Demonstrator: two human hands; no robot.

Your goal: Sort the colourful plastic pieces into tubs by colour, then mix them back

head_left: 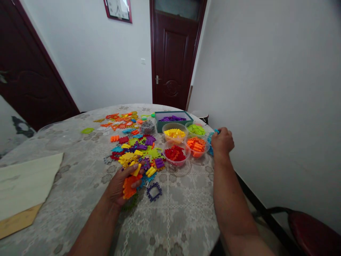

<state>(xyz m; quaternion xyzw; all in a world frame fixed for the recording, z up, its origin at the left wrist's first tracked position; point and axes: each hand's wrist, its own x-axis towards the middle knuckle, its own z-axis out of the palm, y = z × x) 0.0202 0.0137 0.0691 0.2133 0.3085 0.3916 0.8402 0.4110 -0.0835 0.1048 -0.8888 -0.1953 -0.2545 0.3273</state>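
My left hand (119,186) is closed round an orange plastic building piece (129,186) and a yellow building piece (136,170), over the near end of a loose pile of building pieces (153,153). A dark purple square frame piece (154,192) lies just right of that hand. At the right edge of the table, my right hand (223,139) has its fingers closed on a small blue building piece (217,131). More blue pieces (210,144) sit beside it, partly hidden behind the hand. Clear bowls of red pieces (175,153) and orange pieces (196,146) stand between my hands.
Behind these are bowls of yellow pieces (174,133), lime green pieces (196,129) and grey pieces (147,124), plus a dark green box (160,126) holding purple pieces. Orange pieces (125,121) lie at the back. Pale boards (29,181) rest at left; a chair (311,227) stands lower right.
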